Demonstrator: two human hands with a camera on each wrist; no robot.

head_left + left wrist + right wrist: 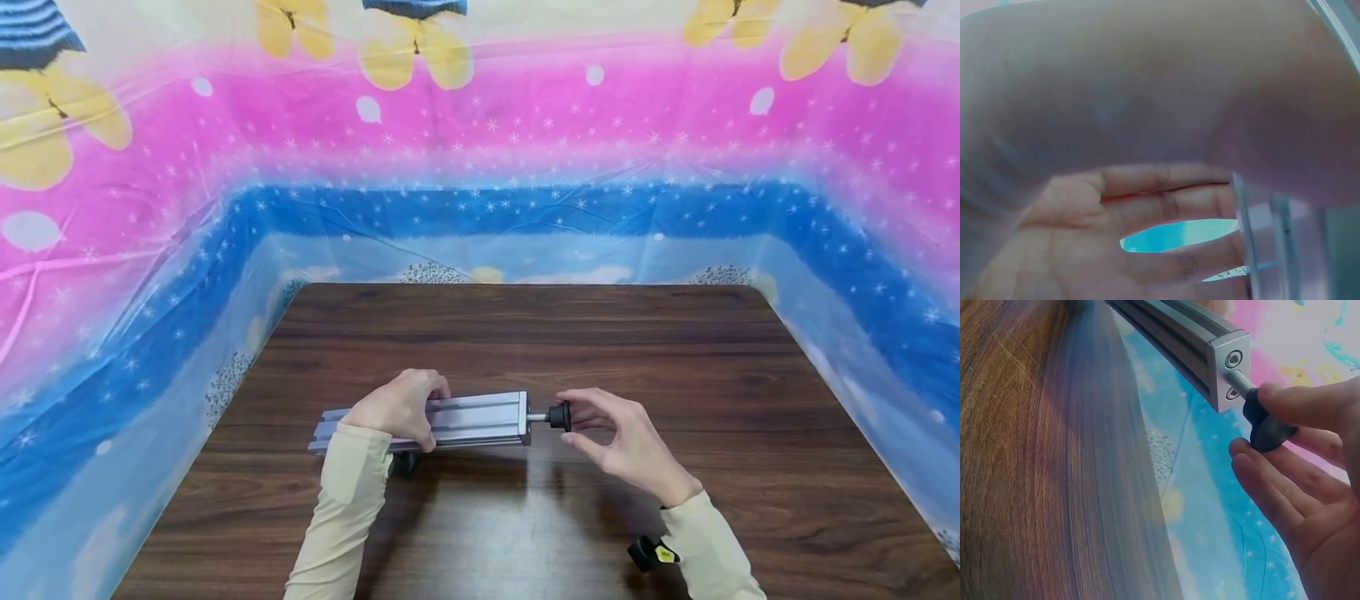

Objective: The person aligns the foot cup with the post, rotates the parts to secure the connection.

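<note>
A silver aluminium extrusion profile (480, 417) with lengthwise grooves is held above the table, nearly level. My left hand (397, 408) grips it from above near its middle, thumb on the near side and fingers over the far side. In the left wrist view, the fingers reach to the grooved profile (1285, 250). At its right end, an end plate (1230, 369) carries two socket-head screws. From the plate a threaded stem (1241, 380) sticks out, ending in a black leveling foot (1266, 428). My right hand (626, 437) pinches this foot between thumb and fingers.
A dark brown wood-grain table (525, 333) lies below both hands. Pink and blue patterned cloth (510, 212) hangs around its back and sides. A black device with a yellow label (648, 552) sits at the right wrist.
</note>
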